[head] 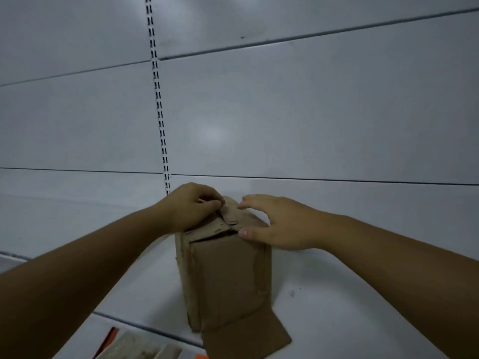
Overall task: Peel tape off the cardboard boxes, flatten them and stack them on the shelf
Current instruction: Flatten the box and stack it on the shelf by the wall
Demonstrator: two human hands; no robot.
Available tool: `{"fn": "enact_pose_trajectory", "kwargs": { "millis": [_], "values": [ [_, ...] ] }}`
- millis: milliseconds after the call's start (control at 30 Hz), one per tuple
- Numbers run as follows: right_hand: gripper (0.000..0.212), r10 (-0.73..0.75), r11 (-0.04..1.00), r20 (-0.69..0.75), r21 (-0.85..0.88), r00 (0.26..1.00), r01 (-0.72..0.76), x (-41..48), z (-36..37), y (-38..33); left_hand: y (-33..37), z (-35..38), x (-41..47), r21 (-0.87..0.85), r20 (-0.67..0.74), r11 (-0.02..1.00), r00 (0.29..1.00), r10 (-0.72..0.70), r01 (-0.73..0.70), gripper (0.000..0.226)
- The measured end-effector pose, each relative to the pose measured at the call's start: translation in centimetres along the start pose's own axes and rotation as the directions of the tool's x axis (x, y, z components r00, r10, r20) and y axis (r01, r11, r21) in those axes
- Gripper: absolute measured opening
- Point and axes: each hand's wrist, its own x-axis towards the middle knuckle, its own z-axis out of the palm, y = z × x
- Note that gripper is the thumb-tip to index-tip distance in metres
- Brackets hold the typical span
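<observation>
Standing upright on the white shelf (337, 294), the cardboard box (228, 278) sits around 6 o'clock in view, with its bottom flap (246, 340) flopped out toward the person. Left hand (191, 206), at the box's 10 o'clock, pinches the top seam with curled fingers. Right hand (274, 224), at 2 o'clock, rests on top, fingers loosely spread and thumb on the front edge.
</observation>
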Motion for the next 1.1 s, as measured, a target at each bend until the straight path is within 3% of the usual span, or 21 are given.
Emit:
{"fn": "enact_pose_trajectory", "kwargs": {
  "millis": [67, 133, 200, 267, 333, 400, 533, 600, 700, 733, 833, 933, 1067, 1100],
  "values": [
    [0.060, 0.049, 0.999, 0.055, -0.011, 0.997, -0.048, 0.6, 0.6, -0.5, -0.9, 0.5, -0.8, -0.054, 0.004, 0.998, 0.999, 0.034, -0.034, 0.023],
    [0.049, 0.068, 0.997, 0.021, 0.036, 0.997, -0.069, 0.5, 0.7, -0.8, -1.7, 0.7, -1.4, -0.139, -0.042, 0.988, 0.997, 0.062, -0.067, 0.026],
    [0.040, 0.078, 0.994, -0.083, 0.085, 0.993, -0.070, 0.4, 0.9, -1.2, -2.4, 0.9, -1.8, -0.199, -0.079, 0.970, 0.989, 0.123, -0.137, 0.027],
    [0.047, 0.100, 0.993, -0.261, 0.087, 0.960, -0.079, 0.3, 1.5, -1.7, -2.5, 1.1, -2.1, -0.190, -0.143, 0.956, 0.970, 0.197, -0.222, 0.029],
    [0.049, 0.136, 0.991, -0.449, 0.077, 0.883, -0.113, 0.3, 2.1, -2.1, -2.5, 1.1, -2.4, -0.185, -0.222, 0.939, 0.944, 0.246, -0.289, 0.030],
    [0.052, 0.235, 0.972, -0.601, 0.144, 0.764, -0.186, 0.3, 2.0, -2.6, -2.5, 0.9, -3.0, -0.154, -0.209, 0.937, 0.937, 0.279, -0.313, 0.033],
    [0.050, 0.406, 0.909, -0.758, 0.394, 0.511, -0.137, 0.3, -1.0, -4.4, -1.3, 1.6, -5.3, -0.049, -0.223, 0.879, 0.863, 0.453, -0.474, 0.035],
    [0.047, 0.304, 0.947, -0.841, 0.317, 0.448, -0.048, -0.1, -2.5, -6.0, 0.0, 3.0, -7.5, -0.080, -0.320, 0.813, 0.788, 0.526, -0.576, 0.030],
    [0.049, 0.115, 0.993, -0.889, 0.116, 0.443, -0.024, -1.8, -2.6, -7.0, 0.6, 6.3, -11.3, -0.209, -0.398, 0.732, 0.740, 0.542, -0.648, 0.008],
    [0.050, 0.110, 0.994, -0.884, 0.098, 0.455, -0.049, -2.6, -1.9, -6.7, 0.4, 7.8, -12.4, -0.262, -0.349, 0.731, 0.768, 0.537, -0.630, 0.005],
    [0.048, 0.242, 0.970, -0.810, 0.208, 0.534, -0.124, -5.4, 0.7, -4.9, 0.2, 11.3, -14.2, -0.502, -0.053, 0.774, 0.907, 0.417, -0.386, 0.047],
    [0.041, 0.305, 0.952, -0.771, 0.249, 0.558, -0.176, -7.3, 3.1, -3.6, 1.0, 13.1, -13.7, -0.655, 0.162, 0.750, 0.951, 0.264, -0.097, 0.077],
    [0.040, 0.254, 0.967, -0.784, 0.210, 0.567, -0.142, -8.2, 4.3, -3.0, 3.5, 13.8, -11.4, -0.881, 0.213, 0.465, 0.951, 0.224, 0.088, 0.057],
    [0.042, 0.253, 0.967, -0.775, 0.218, 0.579, -0.132, -8.3, 4.3, -2.8, 3.3, 14.3, -11.7, -0.887, 0.182, 0.460, 0.941, 0.286, 0.031, 0.047]
  ]
}}
